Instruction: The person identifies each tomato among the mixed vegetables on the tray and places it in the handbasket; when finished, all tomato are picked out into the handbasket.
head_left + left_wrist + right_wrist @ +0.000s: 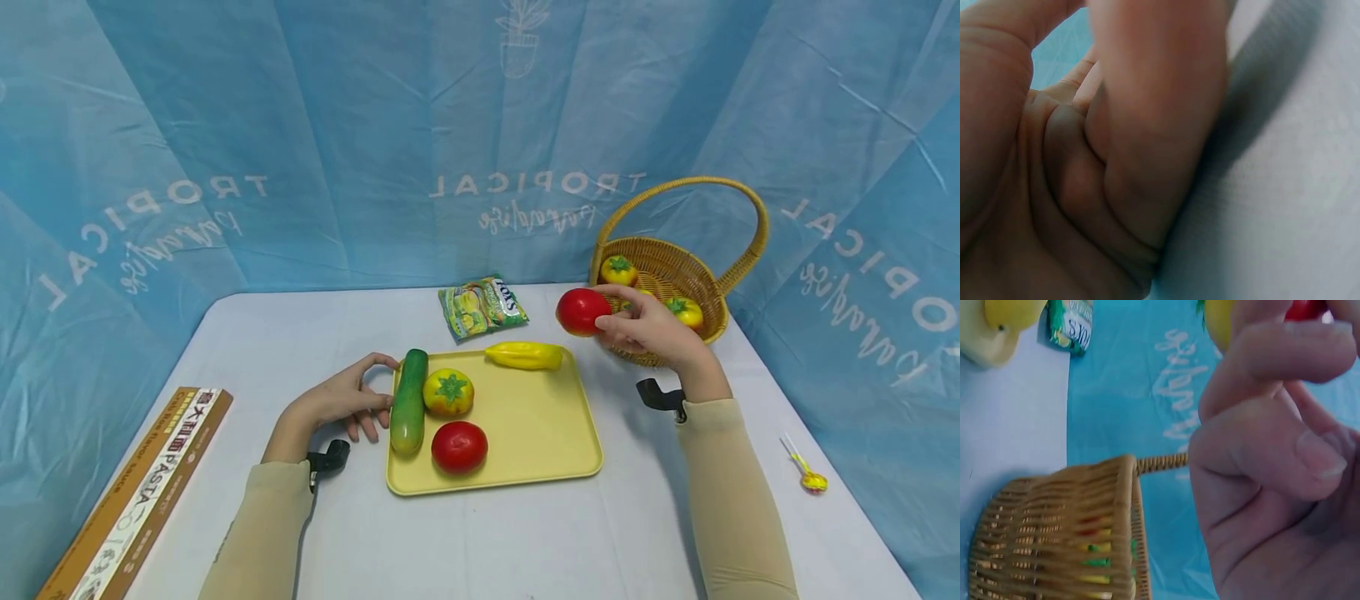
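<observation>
My right hand (648, 329) pinches a red tomato (579, 312) in the air between the tray and the wicker basket (720, 317). In the right wrist view its side shows yellow with green leaves at the top, partly hidden by curled fingers. My left hand (341, 400) rests at the left edge of the yellow tray (540, 425), fingers loosely bent beside the cucumber (408, 404). Whether its fingertips touch the cucumber or just the rim, I cannot tell. The tray also bears a yellow-orange tomato with green leaves (448, 392), a red tomato (459, 447) and a yellow banana-like piece (525, 356).
Several yellow tomatoes (618, 270) lie in the basket, whose tall handle (693, 181) arches over it. Behind the tray lies a green snack bag (482, 307). A long pasta box (142, 492) is at the left, a lollipop (812, 481) at the right edge.
</observation>
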Demonstrator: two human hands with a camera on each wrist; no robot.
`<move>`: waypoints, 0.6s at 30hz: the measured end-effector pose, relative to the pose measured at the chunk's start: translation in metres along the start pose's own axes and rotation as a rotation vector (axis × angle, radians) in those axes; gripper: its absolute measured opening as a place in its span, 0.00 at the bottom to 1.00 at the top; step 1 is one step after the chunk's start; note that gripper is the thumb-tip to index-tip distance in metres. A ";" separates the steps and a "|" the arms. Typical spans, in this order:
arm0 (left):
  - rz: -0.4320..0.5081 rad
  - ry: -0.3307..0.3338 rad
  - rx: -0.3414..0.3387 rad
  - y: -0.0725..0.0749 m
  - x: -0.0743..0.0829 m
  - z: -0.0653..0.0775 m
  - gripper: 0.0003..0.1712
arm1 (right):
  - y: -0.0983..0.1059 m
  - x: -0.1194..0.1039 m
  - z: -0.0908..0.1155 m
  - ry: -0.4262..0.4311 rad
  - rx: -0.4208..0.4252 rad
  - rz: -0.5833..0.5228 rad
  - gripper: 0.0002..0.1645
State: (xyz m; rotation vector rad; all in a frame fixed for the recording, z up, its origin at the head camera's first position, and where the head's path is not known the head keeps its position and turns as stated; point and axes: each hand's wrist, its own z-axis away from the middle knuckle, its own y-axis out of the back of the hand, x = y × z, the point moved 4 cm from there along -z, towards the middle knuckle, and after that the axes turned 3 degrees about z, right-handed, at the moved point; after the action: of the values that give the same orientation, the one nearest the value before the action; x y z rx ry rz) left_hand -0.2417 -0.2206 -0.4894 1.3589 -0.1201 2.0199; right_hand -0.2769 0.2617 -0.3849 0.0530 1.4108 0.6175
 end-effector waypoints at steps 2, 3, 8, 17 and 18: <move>0.000 -0.003 0.000 0.000 0.000 0.000 0.37 | 0.006 0.003 -0.001 -0.023 0.051 -0.005 0.39; 0.000 -0.004 0.000 0.000 0.000 0.000 0.37 | 0.009 0.005 -0.001 -0.034 0.072 -0.014 0.39; -0.007 -0.011 0.003 0.000 0.000 0.001 0.37 | 0.022 0.013 -0.002 -0.057 0.152 -0.042 0.40; -0.006 -0.013 0.004 0.000 0.001 0.002 0.37 | 0.037 0.030 -0.004 -0.088 0.243 -0.094 0.47; -0.007 -0.013 0.004 0.000 0.001 0.002 0.37 | 0.038 0.031 -0.003 -0.096 0.258 -0.088 0.49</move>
State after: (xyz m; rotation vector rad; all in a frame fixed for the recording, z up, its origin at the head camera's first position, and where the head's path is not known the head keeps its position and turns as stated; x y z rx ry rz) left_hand -0.2399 -0.2208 -0.4872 1.3733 -0.1170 2.0074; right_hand -0.2933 0.3063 -0.3988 0.2218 1.3854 0.3531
